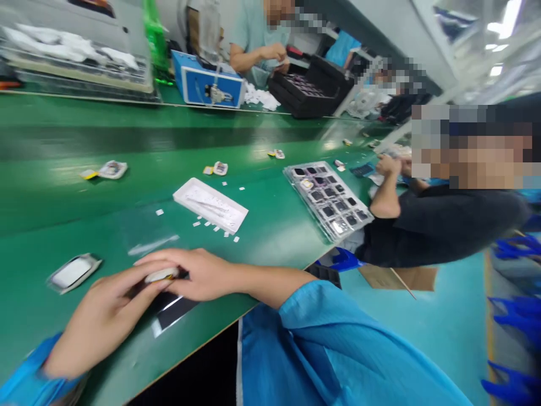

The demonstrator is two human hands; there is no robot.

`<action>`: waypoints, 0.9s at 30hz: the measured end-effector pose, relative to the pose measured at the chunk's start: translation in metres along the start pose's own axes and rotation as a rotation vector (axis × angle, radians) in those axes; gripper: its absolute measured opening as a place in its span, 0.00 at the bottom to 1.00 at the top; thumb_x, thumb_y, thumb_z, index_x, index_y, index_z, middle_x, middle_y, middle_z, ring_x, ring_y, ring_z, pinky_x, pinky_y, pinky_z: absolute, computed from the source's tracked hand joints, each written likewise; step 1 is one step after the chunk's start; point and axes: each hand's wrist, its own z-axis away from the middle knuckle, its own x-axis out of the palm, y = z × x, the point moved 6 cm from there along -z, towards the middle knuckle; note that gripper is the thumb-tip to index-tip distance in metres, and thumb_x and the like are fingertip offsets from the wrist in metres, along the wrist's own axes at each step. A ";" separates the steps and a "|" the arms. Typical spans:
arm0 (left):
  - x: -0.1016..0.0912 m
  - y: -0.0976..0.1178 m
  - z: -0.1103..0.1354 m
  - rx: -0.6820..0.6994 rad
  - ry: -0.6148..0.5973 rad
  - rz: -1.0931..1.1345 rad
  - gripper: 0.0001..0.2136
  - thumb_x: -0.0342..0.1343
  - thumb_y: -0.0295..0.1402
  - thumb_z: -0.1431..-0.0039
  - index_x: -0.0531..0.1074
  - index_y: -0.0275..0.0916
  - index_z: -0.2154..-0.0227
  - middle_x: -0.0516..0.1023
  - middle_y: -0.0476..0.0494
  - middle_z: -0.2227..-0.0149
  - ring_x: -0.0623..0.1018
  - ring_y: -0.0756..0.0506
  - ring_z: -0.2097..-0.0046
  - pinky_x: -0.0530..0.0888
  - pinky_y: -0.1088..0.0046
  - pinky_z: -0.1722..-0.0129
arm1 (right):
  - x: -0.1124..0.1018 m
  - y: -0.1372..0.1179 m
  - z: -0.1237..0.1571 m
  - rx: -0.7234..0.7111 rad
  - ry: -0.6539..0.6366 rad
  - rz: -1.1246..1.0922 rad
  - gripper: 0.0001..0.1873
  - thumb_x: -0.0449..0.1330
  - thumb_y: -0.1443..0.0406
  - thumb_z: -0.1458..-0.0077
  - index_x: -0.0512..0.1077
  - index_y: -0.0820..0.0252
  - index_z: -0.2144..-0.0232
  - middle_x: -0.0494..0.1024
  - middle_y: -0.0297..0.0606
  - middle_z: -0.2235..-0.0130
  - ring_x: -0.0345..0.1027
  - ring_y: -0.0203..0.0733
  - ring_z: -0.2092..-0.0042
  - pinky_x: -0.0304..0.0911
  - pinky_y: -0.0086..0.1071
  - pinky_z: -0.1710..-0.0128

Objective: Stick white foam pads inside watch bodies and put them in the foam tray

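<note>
My left hand (107,307) and my right hand (198,273) meet near the bench's front edge. Between them is a small white device part (161,275) with a bit of yellow on it; fingers of both hands close round it, and its exact kind is unclear. Partly under my hands lies a dark flat sheet (175,313) with a pale border. To the left rests a white rectangular part in a clear holder (74,272). Beyond my hands a clear film (152,245) lies flat. Farther back, tweezers (207,206) lie in a white shallow tray (194,189).
Small white labels (207,224) are scattered by the tray. A clear compartment tray (329,197) with dark square parts stands right, close to a seated co-worker (439,225). Small parts with yellow tabs (220,168) dot the green bench. Behind are a blue box (207,82) and another person (257,51).
</note>
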 end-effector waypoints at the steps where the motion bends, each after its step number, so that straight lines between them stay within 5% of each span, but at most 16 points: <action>1: 0.005 0.009 -0.002 0.055 -0.075 -0.021 0.09 0.61 0.39 0.46 0.83 0.57 0.63 0.84 0.57 0.67 0.83 0.44 0.70 0.81 0.72 0.70 | 0.000 0.003 0.002 -0.022 0.048 -0.007 0.25 0.55 0.69 0.39 0.63 0.60 0.39 0.72 0.41 0.41 0.68 0.39 0.41 0.63 0.31 0.41; 5: 0.015 0.024 -0.004 0.098 -0.178 0.007 0.09 0.57 0.33 0.40 0.82 0.43 0.61 0.85 0.46 0.61 0.84 0.44 0.61 0.79 0.73 0.59 | 0.001 0.014 0.006 -0.072 0.181 -0.029 0.24 0.57 0.68 0.42 0.68 0.55 0.43 0.76 0.39 0.44 0.71 0.42 0.43 0.66 0.38 0.41; 8: 0.008 0.022 0.010 0.048 -0.192 -0.077 0.12 0.57 0.28 0.40 0.80 0.42 0.56 0.83 0.42 0.56 0.83 0.43 0.55 0.76 0.71 0.53 | 0.004 0.015 -0.001 -0.080 0.133 -0.028 0.22 0.61 0.64 0.44 0.71 0.56 0.46 0.78 0.41 0.47 0.74 0.45 0.47 0.70 0.39 0.45; 12: -0.035 0.020 0.061 -0.190 0.000 -0.022 0.16 0.59 0.30 0.40 0.77 0.43 0.50 0.81 0.41 0.50 0.81 0.40 0.50 0.75 0.66 0.49 | 0.001 0.013 -0.036 -0.015 -0.095 0.039 0.25 0.65 0.56 0.48 0.73 0.55 0.48 0.80 0.42 0.50 0.77 0.46 0.53 0.73 0.42 0.50; 17: -0.105 0.023 0.146 -0.559 0.213 0.704 0.23 0.59 0.40 0.39 0.71 0.40 0.42 0.79 0.34 0.48 0.80 0.38 0.49 0.78 0.61 0.51 | -0.035 0.039 -0.154 0.120 0.134 0.375 0.24 0.64 0.56 0.50 0.75 0.59 0.51 0.78 0.48 0.49 0.73 0.53 0.49 0.67 0.49 0.47; 20: -0.170 0.011 0.170 -0.626 0.394 0.603 0.26 0.65 0.41 0.45 0.73 0.40 0.44 0.79 0.35 0.49 0.80 0.37 0.49 0.77 0.57 0.49 | -0.038 0.063 -0.218 0.222 0.226 0.668 0.27 0.63 0.60 0.51 0.72 0.66 0.48 0.74 0.56 0.45 0.65 0.60 0.41 0.59 0.54 0.41; 24: -0.297 -0.029 0.182 -0.707 0.726 -0.311 0.26 0.69 0.36 0.53 0.77 0.37 0.49 0.79 0.37 0.51 0.79 0.37 0.51 0.73 0.58 0.46 | -0.032 0.092 -0.247 0.353 0.293 0.797 0.31 0.56 0.55 0.43 0.68 0.65 0.42 0.68 0.57 0.39 0.58 0.66 0.38 0.57 0.58 0.42; 27: -0.383 -0.064 0.187 -0.874 0.816 -0.832 0.26 0.66 0.31 0.51 0.75 0.36 0.46 0.77 0.36 0.47 0.76 0.37 0.47 0.69 0.60 0.43 | -0.031 0.103 -0.244 0.330 0.330 0.786 0.28 0.52 0.55 0.40 0.69 0.62 0.42 0.69 0.54 0.40 0.59 0.64 0.39 0.59 0.56 0.44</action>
